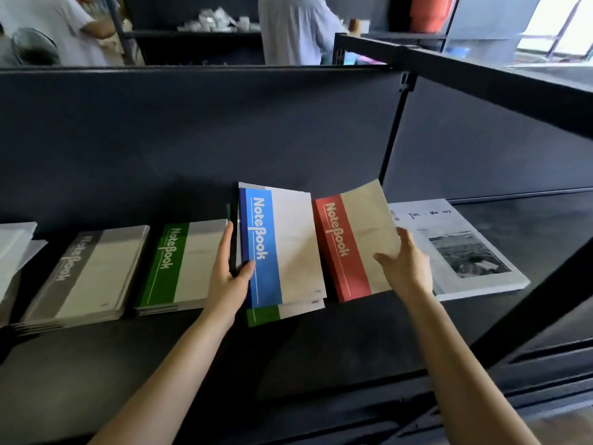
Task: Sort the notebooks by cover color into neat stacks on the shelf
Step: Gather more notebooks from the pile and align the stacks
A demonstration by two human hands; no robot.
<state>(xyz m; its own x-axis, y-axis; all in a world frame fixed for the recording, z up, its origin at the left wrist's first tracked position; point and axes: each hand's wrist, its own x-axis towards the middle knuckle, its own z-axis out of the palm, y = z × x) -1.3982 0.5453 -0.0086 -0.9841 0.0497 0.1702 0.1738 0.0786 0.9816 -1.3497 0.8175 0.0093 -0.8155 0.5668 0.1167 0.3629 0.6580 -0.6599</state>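
Sorting looks partway done. There's a gray stack (86, 274) and a green stack (179, 264) already lying on the shelf (321, 364), left of the middle.

The left hand (229, 277) is wrapped around the spine edge of a loose bundle, thumb on the front. A blue notebook (276, 245) is on top and a green notebook (266, 314) pokes out underneath. The bundle is tipped up and fanning a bit.

The right hand (406, 268) sits on the lower right of the red notebook (349, 248), just beside the bundle. Its fingers look fairly straight across the cover, so more pressing than pinching. I can't see if anything curls under the edge. The red one is skewed and its far corner overlaps a white booklet (465, 248) with a photo on it.

These look like thin softcovers, so I'd guess light and bendy with smooth covers that slide on each other. I'd grab near the spine where it's stiffest. Holding by an open corner will probably make it droop. The bundle is the risky bit, since a loose grip could let the bottom ones slip out.
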